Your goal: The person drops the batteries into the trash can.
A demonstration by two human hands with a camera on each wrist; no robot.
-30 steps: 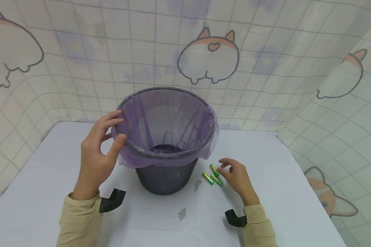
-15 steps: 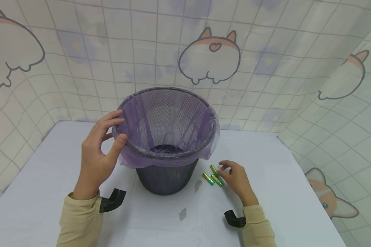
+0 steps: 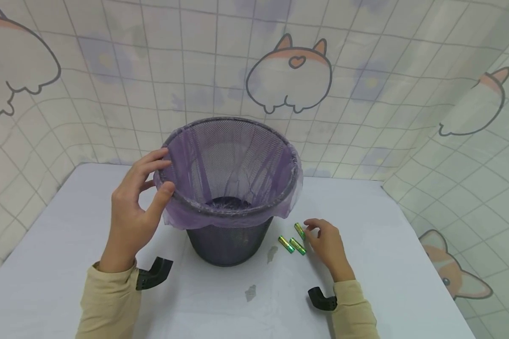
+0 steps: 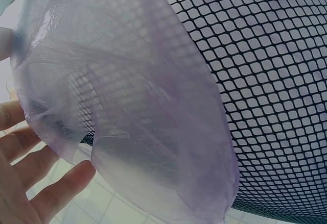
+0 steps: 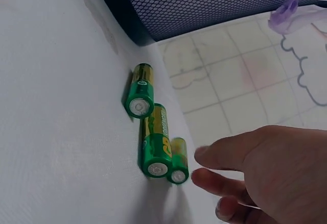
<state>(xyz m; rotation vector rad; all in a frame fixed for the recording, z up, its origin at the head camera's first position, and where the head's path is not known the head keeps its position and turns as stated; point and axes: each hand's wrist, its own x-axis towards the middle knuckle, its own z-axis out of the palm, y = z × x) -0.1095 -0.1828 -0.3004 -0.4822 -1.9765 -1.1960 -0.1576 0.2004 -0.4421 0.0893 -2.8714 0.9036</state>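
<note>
A black mesh wastebasket [image 3: 229, 245] stands upright, lined with a thin purple bag [image 3: 231, 220] folded over its rim. My left hand [image 3: 131, 212] rests at the rim's left side, fingers spread; in the left wrist view its fingertips [image 4: 84, 170] lie along the bag's edge. Three green-and-gold batteries lie right of the basket: a left one [image 3: 286, 244], a middle one [image 3: 298, 246] and a far one [image 3: 299, 230]. My right hand [image 3: 327, 242], loosely bent, is beside the far battery. The right wrist view shows a small gap between its fingertips [image 5: 202, 155] and that battery [image 5: 178, 160].
The white table [image 3: 212, 306] carries two grey patches, one of them [image 3: 250, 293] near the front. Patterned cloth walls [image 3: 212, 61] enclose its back and sides. Each wrist wears a black mount, the left one [image 3: 154, 274] beside the basket.
The far battery has shifted slightly right and away, apart from the middle one. My right hand moved slightly with it. My left hand stays at the rim.
</note>
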